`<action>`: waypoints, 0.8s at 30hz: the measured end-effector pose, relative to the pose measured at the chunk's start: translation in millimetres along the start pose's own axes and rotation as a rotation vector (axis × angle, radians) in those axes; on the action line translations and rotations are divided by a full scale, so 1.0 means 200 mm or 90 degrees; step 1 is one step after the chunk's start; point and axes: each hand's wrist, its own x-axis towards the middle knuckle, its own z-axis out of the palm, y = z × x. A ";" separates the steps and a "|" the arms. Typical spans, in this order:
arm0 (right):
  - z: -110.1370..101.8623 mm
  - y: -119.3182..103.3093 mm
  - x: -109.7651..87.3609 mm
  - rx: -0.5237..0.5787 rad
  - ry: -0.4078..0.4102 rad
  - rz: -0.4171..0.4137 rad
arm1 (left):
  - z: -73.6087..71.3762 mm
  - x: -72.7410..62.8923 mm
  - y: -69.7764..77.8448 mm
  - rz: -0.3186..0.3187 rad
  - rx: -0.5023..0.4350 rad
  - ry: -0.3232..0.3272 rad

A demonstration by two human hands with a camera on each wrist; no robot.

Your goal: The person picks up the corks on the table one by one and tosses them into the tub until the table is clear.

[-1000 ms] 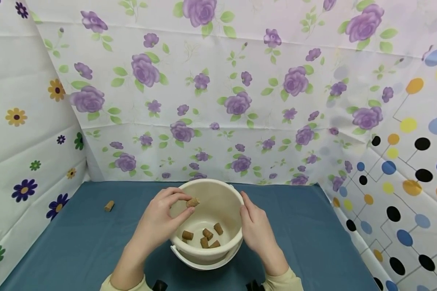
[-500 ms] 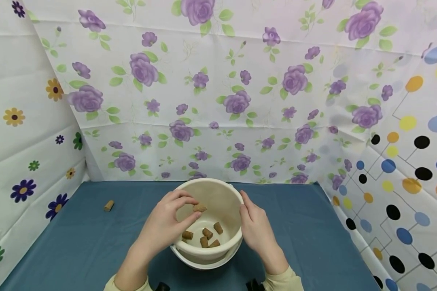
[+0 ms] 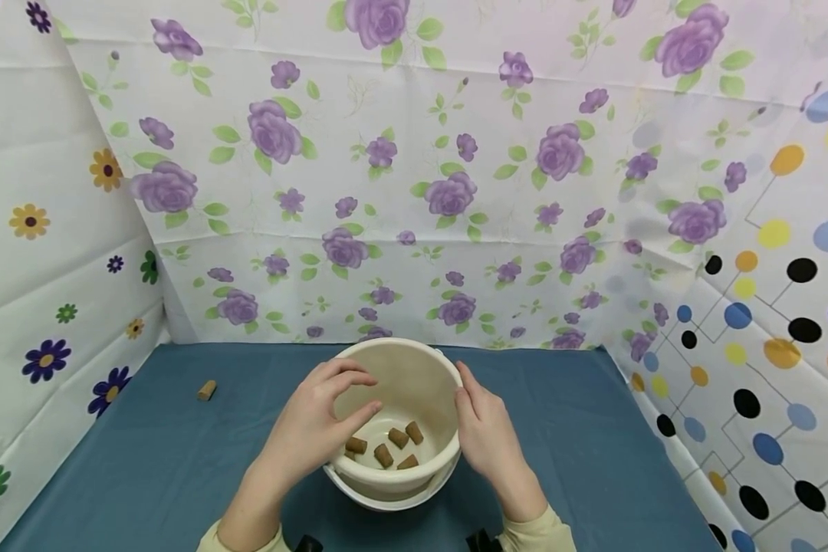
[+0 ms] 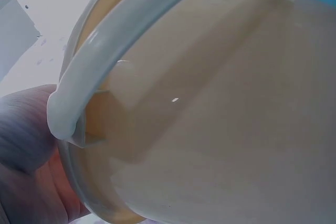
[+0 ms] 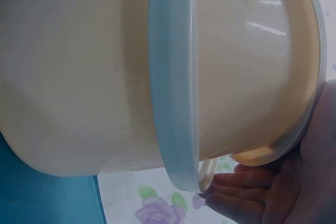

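Observation:
A cream plastic bucket (image 3: 386,481) stands in the middle, tilted so its mouth faces me. Inside lie several brown corks (image 3: 382,456). Over the left rim my left hand (image 3: 307,422) reaches into the mouth, thumb and fingers apart with nothing between them. On the other side my right hand (image 3: 491,433) holds the rim, thumb along the edge and fingers on the outer wall. The bucket's handle (image 5: 173,77) crosses its outer wall in the right wrist view; in the left wrist view, the left hand (image 4: 31,156) shows beside the rim.
One more cork (image 3: 207,390) lies on the blue tablecloth (image 3: 145,460) at the far left. A flowered sheet (image 3: 400,192) hangs along the back, with patterned sheets on both sides.
The cork that my left hand was pinching has been let go into the bucket, and the corks there have shifted. The left hand moved slightly right; the right hand stayed on the rim.

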 end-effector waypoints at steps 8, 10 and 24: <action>0.00 0.00 0.00 0.001 -0.005 -0.005 | 0.00 0.00 0.00 0.006 0.003 0.008; 0.00 0.00 0.00 0.001 -0.004 -0.007 | 0.00 0.00 0.00 0.007 0.005 0.011; 0.00 0.01 0.00 -0.001 0.000 -0.009 | -0.02 0.00 -0.01 0.008 0.002 0.017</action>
